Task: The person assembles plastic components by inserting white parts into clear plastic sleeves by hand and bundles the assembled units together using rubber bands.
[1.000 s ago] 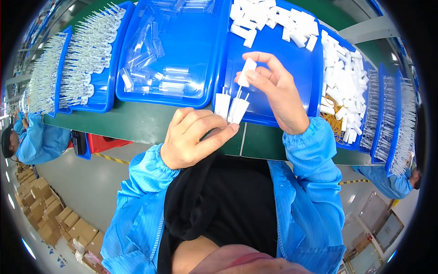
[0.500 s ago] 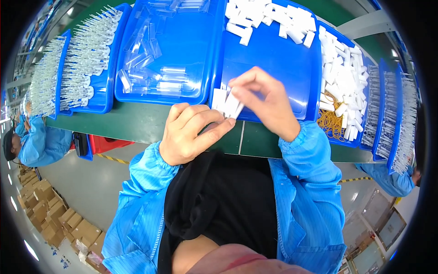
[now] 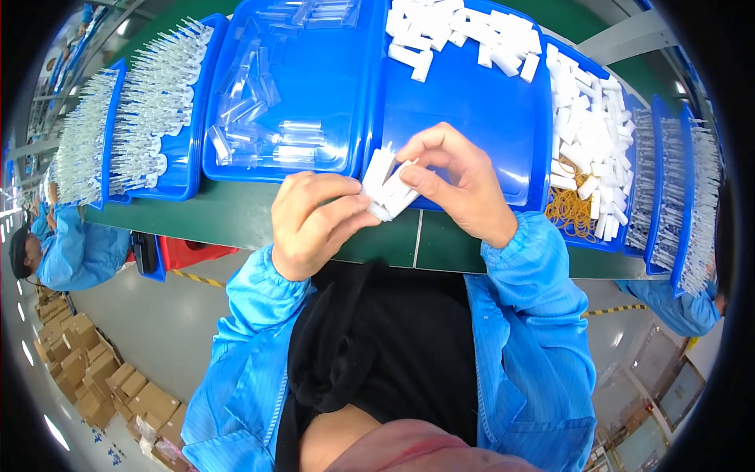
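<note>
— Where is the bundle of small white plastic pieces (image 3: 387, 187)?

— Between both hands, above the front edge of the green desk (image 3: 236, 216), just before the middle blue tray (image 3: 472, 118).

— Who grips it?

— The left hand (image 3: 314, 224) clenches its lower end; the right hand (image 3: 460, 181) pinches the upper side with thumb and fingers (image 3: 425, 141).

— Its long axis?

— Tilted, running from lower left up toward the tray. Both hands touch it, so neither is nearer.
</note>
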`<state>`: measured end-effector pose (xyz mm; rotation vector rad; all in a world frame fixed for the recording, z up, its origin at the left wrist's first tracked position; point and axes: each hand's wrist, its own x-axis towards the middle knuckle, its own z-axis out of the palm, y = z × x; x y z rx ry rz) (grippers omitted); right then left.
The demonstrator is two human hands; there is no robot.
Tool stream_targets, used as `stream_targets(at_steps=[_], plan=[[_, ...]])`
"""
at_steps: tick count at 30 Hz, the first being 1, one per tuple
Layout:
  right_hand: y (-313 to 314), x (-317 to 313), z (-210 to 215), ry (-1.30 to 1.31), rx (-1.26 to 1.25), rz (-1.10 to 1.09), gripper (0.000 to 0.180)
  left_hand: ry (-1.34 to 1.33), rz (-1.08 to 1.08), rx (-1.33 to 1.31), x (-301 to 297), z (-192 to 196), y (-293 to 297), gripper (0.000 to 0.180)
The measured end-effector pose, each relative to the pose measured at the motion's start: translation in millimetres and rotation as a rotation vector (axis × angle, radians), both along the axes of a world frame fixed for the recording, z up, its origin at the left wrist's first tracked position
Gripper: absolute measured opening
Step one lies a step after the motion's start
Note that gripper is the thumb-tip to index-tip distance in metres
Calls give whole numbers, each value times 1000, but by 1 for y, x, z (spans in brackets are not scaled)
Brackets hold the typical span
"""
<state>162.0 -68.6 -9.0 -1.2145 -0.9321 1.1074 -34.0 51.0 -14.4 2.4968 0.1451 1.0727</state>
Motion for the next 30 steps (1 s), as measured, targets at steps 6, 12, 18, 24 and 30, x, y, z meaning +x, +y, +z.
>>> stream_targets(at_steps=[6,12,18,24,30], plan=[[-1,24,3,-106,53,217,25,39,-61,-178,1,4,-3,39],[-4,15,-2,-258,162,126,20,-4,-72,-220,2,-1,-3,35],[-8,14,7,-133,21,124,20,103,-25,-499,0,9,-4,44],[-14,2,-2,-322,72,-81,25,112,4,-345,8,9,-12,42],[-12,-5,-7,-3,11,5,70,53,88,-414,-1,11,-15,38]])
